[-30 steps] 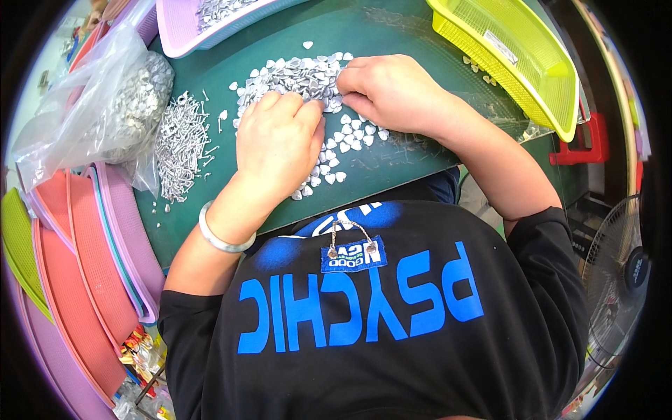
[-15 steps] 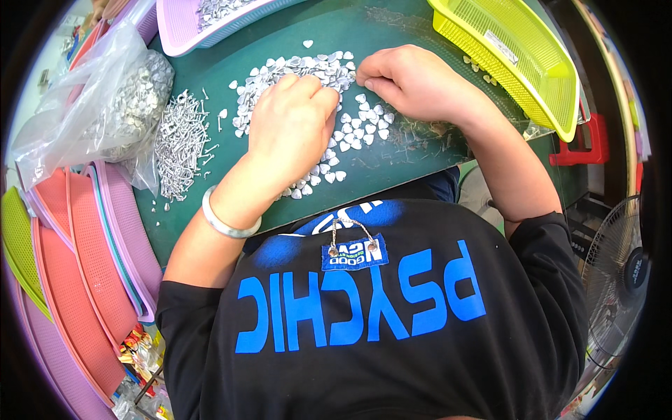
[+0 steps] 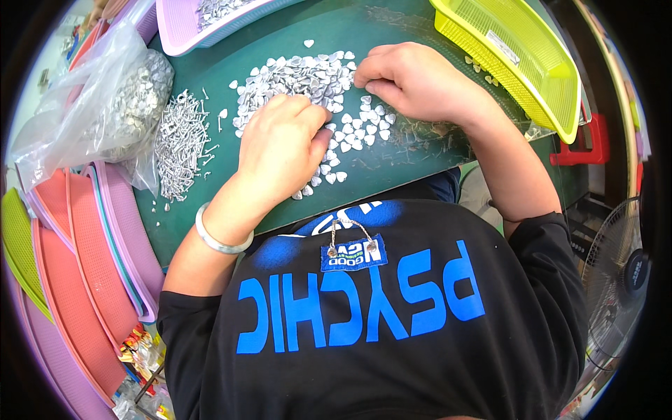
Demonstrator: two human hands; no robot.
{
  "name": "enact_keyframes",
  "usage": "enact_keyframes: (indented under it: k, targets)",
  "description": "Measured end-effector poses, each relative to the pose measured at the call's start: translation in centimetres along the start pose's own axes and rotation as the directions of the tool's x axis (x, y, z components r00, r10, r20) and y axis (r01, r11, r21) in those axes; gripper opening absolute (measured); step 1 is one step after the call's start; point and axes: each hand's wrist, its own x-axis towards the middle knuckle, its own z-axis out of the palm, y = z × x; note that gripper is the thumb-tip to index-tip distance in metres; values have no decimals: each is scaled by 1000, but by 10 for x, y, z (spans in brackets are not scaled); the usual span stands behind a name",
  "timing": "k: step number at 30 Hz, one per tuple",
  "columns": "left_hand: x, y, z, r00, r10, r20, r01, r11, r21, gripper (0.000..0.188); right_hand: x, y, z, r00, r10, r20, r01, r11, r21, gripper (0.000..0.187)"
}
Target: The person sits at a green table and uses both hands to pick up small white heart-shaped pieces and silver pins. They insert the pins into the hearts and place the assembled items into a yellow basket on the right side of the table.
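Note:
Small silver heart-shaped pieces form a pile (image 3: pixel 301 75) on the green table (image 3: pixel 234 199). Loose hearts (image 3: pixel 358 130) are scattered along its near right side. At the near edge of the pile is my left hand (image 3: pixel 280 143), back up, its fingers curled and the thumb drawn in toward the index finger. My right hand (image 3: pixel 413 80) rests at the pile's right edge with thumb and index fingertip close together in a pinch. Whatever either hand's fingertips hold is too small or hidden to make out.
Left of the hearts lies a heap of small metal pins (image 3: pixel 182 143), beside a clear plastic bag (image 3: pixel 136 105) of silver pieces. A lilac basket (image 3: pixel 178 35) stands at the back, a yellow-green basket (image 3: pixel 521 77) at the right. Stacked coloured baskets (image 3: pixel 91 245) fill the left side.
My left hand has drawn back toward me and slightly left, uncovering more of the pile. The right hand has barely shifted and keeps its pinch.

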Motion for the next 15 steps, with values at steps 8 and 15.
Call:
enact_keyframes:
  k: [8,15]
  targets:
    - [-4,0,0,1000,-1,0,1,1000,5,13,-5,2,0,994,29,102,-30,1000,7,18]
    - [-5,1,-3,1000,2,-5,-2,1000,4,12,-6,-1,4,997,37,70,-34,999,-39,8]
